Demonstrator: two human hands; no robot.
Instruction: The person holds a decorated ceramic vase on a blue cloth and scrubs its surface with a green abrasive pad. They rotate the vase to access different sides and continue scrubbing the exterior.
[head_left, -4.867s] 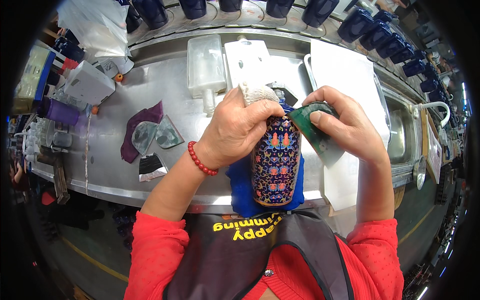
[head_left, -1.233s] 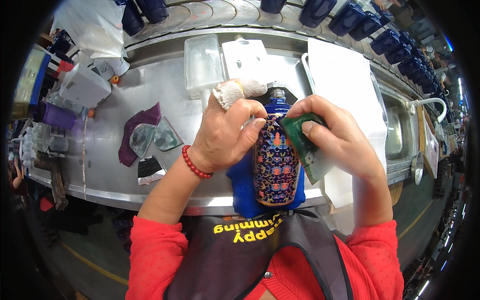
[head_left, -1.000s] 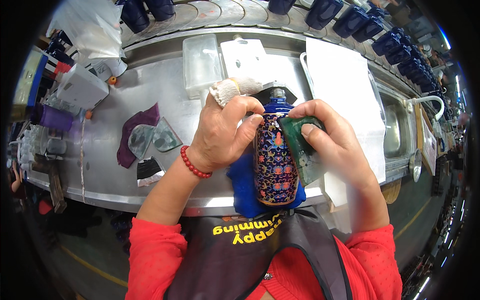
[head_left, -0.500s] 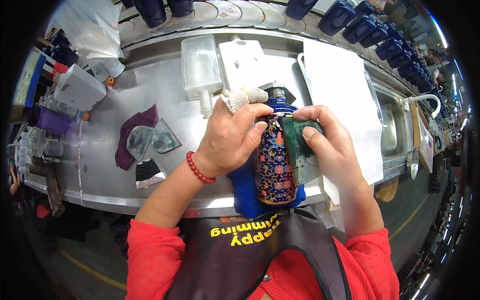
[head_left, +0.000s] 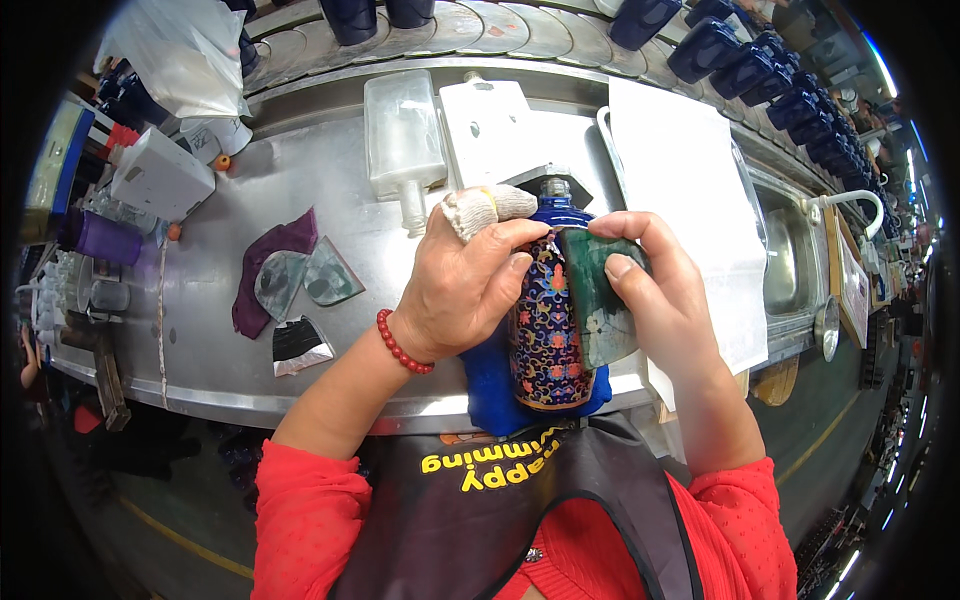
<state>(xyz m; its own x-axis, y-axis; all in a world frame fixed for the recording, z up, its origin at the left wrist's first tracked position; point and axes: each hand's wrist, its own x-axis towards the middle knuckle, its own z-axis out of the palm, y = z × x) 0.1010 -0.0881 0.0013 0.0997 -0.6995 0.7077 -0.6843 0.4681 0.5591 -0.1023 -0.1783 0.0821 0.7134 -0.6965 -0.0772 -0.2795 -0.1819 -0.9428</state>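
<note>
A dark blue bottle with a colourful floral pattern [head_left: 550, 330] rests in front of me on a blue cloth [head_left: 490, 385], its threaded neck pointing away. My left hand [head_left: 465, 275] has curled fingers, with the index fingertip pressed on the bottle's shoulder; a white knitted sleeve with a yellow band covers one finger. Between thumb and fingers, my right hand [head_left: 665, 285] grips a flat green scraper [head_left: 600, 290]. The scraper lies against the bottle's right side and hides part of the pattern.
On the steel worktop lie a purple cloth [head_left: 265, 265], clear greenish pieces [head_left: 330, 272], a frosted bottle [head_left: 403, 135] and white paper [head_left: 690, 200]. A conveyor [head_left: 500, 35] carrying several blue bottles runs along the back. A sink [head_left: 790, 255] is at right.
My left index fingertip has shifted slightly down the bottle's shoulder, and the scraper's tilt has changed a little. Blue bottles on the conveyor have moved right.
</note>
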